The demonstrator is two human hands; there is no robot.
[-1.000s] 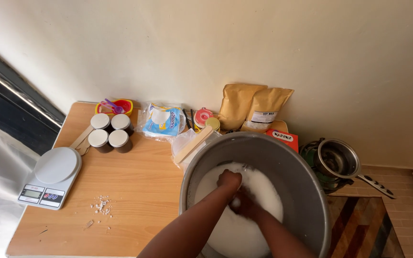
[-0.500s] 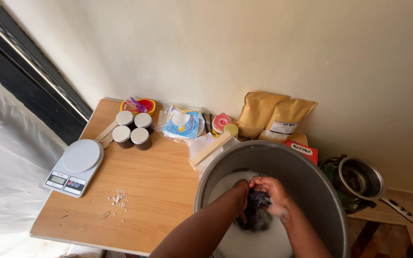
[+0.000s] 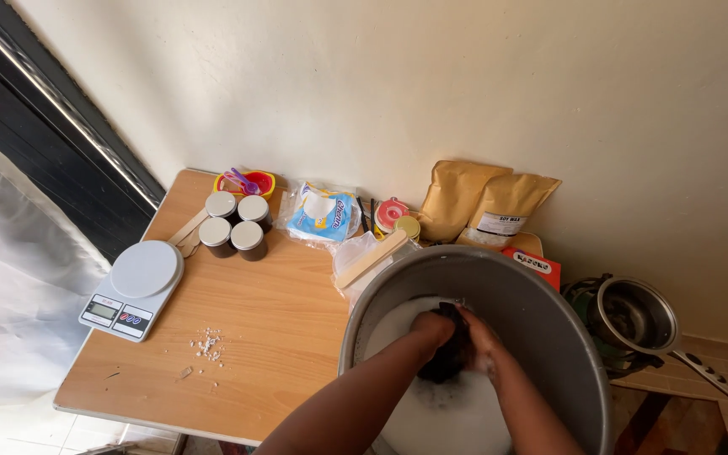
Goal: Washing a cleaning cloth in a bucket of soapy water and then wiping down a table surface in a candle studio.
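Both hands, left hand and right hand, have their fingers closed around a dark cloth held between them, just above the suds inside the large metal basin. Keeping the cloth low over the foam would limit splashing onto the worktop.

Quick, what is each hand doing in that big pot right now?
Left hand: closed on the dark object in the suds.
Right hand: closed on the same object, inside the pot.
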